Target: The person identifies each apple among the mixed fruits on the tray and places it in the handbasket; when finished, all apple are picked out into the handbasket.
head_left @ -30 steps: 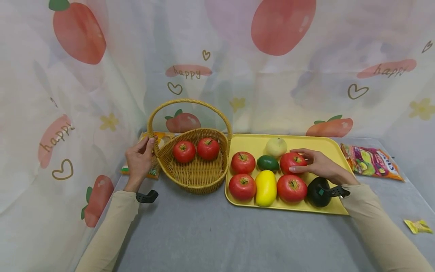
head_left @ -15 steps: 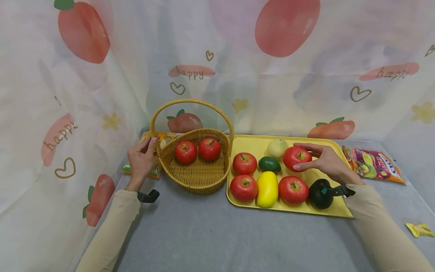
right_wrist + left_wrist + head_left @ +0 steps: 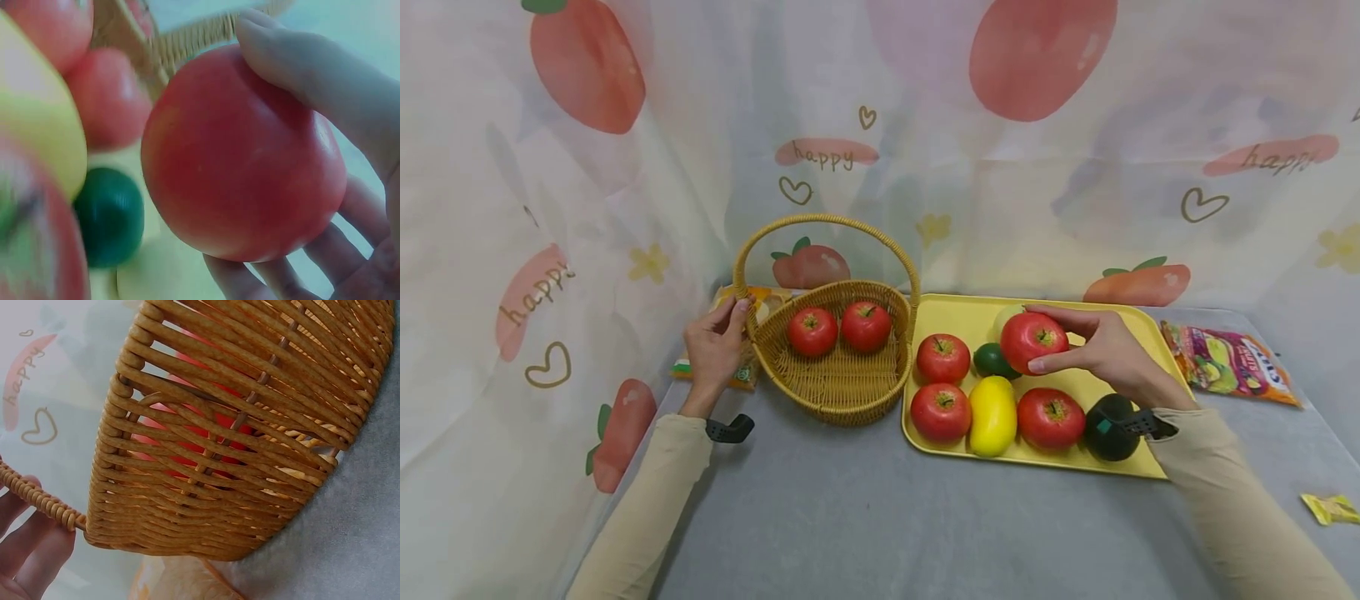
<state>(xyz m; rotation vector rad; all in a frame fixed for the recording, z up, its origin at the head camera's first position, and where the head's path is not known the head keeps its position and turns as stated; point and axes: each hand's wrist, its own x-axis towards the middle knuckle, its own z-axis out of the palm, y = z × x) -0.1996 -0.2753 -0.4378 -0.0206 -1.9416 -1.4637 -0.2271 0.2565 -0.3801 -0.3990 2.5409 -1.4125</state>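
My right hand (image 3: 1105, 350) grips a red apple (image 3: 1034, 342) between thumb and fingers, raised over the yellow tray (image 3: 1097, 462). In the right wrist view this apple (image 3: 244, 156) is apart from the fruit below. My left hand (image 3: 715, 346) pinches the lower left end of the handle of a wicker basket (image 3: 835, 408); the left wrist view shows its fingers on the wrapped handle (image 3: 37, 494). Two red apples (image 3: 812, 332) lie inside the basket. On the tray are more red apples (image 3: 940, 412), a yellow mango (image 3: 992, 417), a small green fruit (image 3: 990, 361) and a partly hidden pale round fruit (image 3: 1006, 318).
A dark avocado-like fruit (image 3: 1108, 429) sits at the tray's right front, under my right wrist. A colourful snack bag (image 3: 1232, 362) lies right of the tray, a small yellow packet (image 3: 1330, 508) nearer. Another bag (image 3: 741, 375) is behind the basket's left side. Printed curtains enclose the table.
My right hand has lifted the red apple off the tray and carried it left, over the green and pale fruits. The left hand stays on the basket handle. The view has shifted slightly.
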